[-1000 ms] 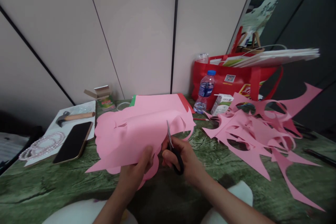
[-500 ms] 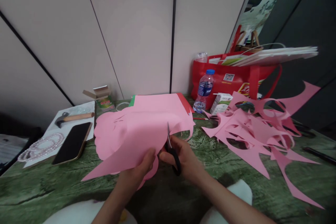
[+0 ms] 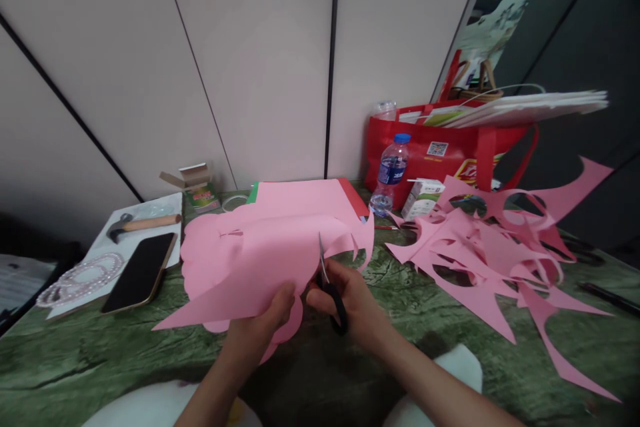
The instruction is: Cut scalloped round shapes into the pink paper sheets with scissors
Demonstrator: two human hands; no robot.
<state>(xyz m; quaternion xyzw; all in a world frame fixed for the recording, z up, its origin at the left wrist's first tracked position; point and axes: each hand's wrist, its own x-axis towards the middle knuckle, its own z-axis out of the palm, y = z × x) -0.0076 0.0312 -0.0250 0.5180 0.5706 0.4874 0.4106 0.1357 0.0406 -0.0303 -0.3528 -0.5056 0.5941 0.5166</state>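
Observation:
A large curved sheet of pink paper (image 3: 270, 253) is pinched near its lower edge by my left hand (image 3: 267, 317), which is closed with the thumb on top. My right hand (image 3: 353, 297) is closed around the black handles of a pair of scissors (image 3: 334, 300). The blades point up and slightly left, against the sheet's right part, where a narrow cut strip curls away. Under the sheet lies a pink paper shape with a scalloped edge (image 3: 195, 253). Part of my left fingers is hidden behind the paper.
Pink paper scraps (image 3: 480, 247) are heaped at right. Behind them stand a water bottle (image 3: 391, 177), a small carton (image 3: 423, 199) and a red bag (image 3: 445, 147). On the left lie a phone (image 3: 140, 272), a hammer (image 3: 145, 222) and a bead string (image 3: 83, 277). A pink stack (image 3: 300, 197) lies behind.
The cut strip at the sheet's right side hangs lower and looks curlier. The sheet's left tip has risen slightly. Both hands keep their grips, nearly in place.

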